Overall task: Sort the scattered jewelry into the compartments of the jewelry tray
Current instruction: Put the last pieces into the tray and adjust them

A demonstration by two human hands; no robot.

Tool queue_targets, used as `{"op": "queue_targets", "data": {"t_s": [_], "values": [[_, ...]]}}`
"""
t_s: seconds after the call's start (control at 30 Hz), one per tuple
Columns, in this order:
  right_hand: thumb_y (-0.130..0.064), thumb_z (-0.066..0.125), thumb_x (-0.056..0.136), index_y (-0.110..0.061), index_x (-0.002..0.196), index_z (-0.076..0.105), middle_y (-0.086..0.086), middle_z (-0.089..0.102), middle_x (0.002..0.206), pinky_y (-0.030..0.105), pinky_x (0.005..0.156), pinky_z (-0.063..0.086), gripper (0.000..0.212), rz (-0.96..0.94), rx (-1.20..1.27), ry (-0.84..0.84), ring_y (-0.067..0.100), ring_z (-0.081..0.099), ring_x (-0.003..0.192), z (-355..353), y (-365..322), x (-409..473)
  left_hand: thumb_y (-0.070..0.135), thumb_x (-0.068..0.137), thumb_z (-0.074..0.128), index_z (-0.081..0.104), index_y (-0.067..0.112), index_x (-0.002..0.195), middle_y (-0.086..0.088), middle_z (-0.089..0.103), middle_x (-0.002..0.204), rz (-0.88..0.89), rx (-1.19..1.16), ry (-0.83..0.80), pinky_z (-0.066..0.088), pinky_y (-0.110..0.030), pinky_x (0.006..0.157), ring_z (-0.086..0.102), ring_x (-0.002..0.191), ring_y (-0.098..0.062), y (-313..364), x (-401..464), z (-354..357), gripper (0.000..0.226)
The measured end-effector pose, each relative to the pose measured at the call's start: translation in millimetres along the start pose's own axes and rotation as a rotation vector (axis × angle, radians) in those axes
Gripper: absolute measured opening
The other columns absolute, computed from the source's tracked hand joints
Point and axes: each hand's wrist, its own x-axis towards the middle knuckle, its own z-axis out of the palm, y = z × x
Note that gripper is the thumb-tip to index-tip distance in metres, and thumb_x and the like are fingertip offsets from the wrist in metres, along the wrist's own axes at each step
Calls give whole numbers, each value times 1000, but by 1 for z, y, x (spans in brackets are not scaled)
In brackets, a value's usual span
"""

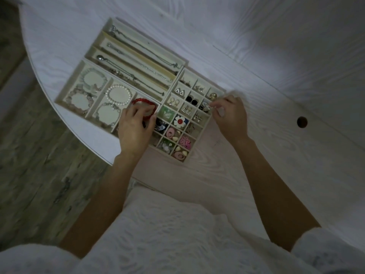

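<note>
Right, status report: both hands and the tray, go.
Left hand grips red bracelet over its compartment. Right hand pinches a small piece at the jewelry tray edge, too blurred to identify. Nothing in the way.

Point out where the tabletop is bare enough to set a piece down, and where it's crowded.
Bare tabletop lies beyond the jewelry tray, from its far edge back, and to its right, around the dark round hole. A narrower bare strip runs between the tray and the person. The tray is crowded; both hands, left and right, are over it.
</note>
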Motion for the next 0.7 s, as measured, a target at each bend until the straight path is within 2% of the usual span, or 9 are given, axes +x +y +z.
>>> {"op": "queue_targets", "data": {"t_s": [0.07,0.23,0.4,0.57,0.7], "values": [[-12,62,84,-13,91,72,7,62,94,26,75,32,12,-45,-22,-39,27,52,93,-3,0,4,28,91,62,67,16,111,-5,64,109,-3,4,-10,41,-35,81,49,100,-27,-1,1,-1,24],[-18,64,85,-15,92,74,6,61,95,26,72,32,12,-79,-131,-152,26,48,96,-9,-4,16,28,93,59,67,17,112,-5,64,110,-6,2,-8,34,-27,82,51,101,-26,-1,4,-4,23],[-17,66,83,-17,97,73,3,61,101,25,73,32,15,-74,-162,-160,22,48,98,-9,-7,23,28,94,56,67,17,112,-6,63,108,-33,-3,-19,33,-26,80,49,101,-25,2,4,-4,24],[-19,67,84,-18,93,73,2,62,103,25,70,32,11,-93,-230,-211,22,49,97,-4,-9,27,30,95,53,67,18,111,-6,63,107,-39,-7,-26,31,-25,80,49,101,-25,2,7,-6,25],[-15,63,84,-15,84,71,3,63,92,26,64,35,8,-94,-126,-191,21,52,87,-2,-8,24,29,96,52,69,17,109,-5,64,105,-41,-31,-11,31,-23,79,50,99,-24,0,7,-5,24]]}}
